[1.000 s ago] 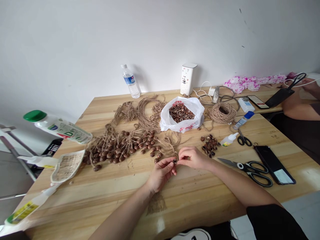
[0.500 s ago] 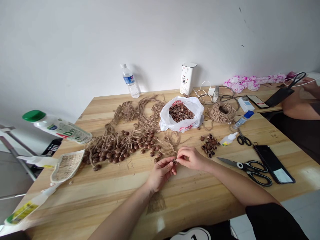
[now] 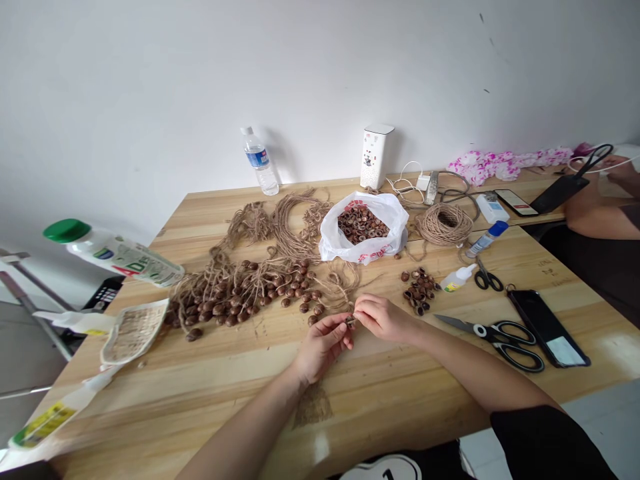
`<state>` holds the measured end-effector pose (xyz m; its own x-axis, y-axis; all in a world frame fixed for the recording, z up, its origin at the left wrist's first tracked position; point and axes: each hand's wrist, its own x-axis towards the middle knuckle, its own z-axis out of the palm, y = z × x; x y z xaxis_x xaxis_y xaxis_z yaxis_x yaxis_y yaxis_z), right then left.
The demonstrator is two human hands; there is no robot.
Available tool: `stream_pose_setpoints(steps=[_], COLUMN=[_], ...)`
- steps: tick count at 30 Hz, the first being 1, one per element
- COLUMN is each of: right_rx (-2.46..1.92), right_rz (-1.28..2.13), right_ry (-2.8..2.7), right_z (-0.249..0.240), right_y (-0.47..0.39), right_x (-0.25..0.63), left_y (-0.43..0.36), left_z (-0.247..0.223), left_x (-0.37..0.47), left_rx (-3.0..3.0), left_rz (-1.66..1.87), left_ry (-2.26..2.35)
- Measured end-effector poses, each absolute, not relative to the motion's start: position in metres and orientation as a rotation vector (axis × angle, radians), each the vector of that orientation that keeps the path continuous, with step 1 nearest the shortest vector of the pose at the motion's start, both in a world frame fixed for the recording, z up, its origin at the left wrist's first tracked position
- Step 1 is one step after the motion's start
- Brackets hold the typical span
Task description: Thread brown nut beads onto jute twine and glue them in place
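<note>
Between the fingertips of my left hand [image 3: 324,345] is a small brown nut shell [image 3: 350,321], partly hidden by the fingers. My right hand [image 3: 380,317] pinches at the same spot, where a piece of jute twine [image 3: 343,287] comes down to the shell; most of the pinched end is covered by the fingers. Left of my hands lies a heap of brown nut shells tied on twine [image 3: 235,293]. To the right is a small pile of loose shell halves [image 3: 421,291], and behind my hands a white plastic bag [image 3: 330,241] holds many more.
Big scissors [image 3: 500,337], a black phone [image 3: 550,327], small scissors [image 3: 487,279] and a glue bottle [image 3: 457,278] lie right. A twine coil [image 3: 445,225] sits farther back. A woven tray [image 3: 137,331] and green-capped bottle [image 3: 130,257] stand left. Another person's arm [image 3: 595,213] is far right.
My right hand's fingers have shifted slightly at the shell, curling in a little more. My left hand and everything on the table stay where they were.
</note>
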<state>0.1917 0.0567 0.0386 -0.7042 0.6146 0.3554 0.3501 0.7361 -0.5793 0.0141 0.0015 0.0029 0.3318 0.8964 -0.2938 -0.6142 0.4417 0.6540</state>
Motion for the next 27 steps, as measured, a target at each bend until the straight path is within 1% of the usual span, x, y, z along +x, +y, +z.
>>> stream_pose_setpoints(steps=[6,16,27], right_rx=[-0.742,-0.859,-0.846], right_rz=[0.631,0.893,0.858], right_ry=[-2.375,-2.252,-2.256], right_z=[0.0406,0.0434,0.0428], right_y=[0.0563,0.0556,0.0566], right_x=[0.1918,0.1937,0.1916], left_y=[0.0013,0.0013,0.0013], left_z=[0.0034,0.0056,0.0025], left_x=[0.0147,0.0142,0.0142], left_rx=[0.472,0.464,0.472], left_rz=[1.038,1.033,1.035], left_ry=[0.685,0.684,0.681])
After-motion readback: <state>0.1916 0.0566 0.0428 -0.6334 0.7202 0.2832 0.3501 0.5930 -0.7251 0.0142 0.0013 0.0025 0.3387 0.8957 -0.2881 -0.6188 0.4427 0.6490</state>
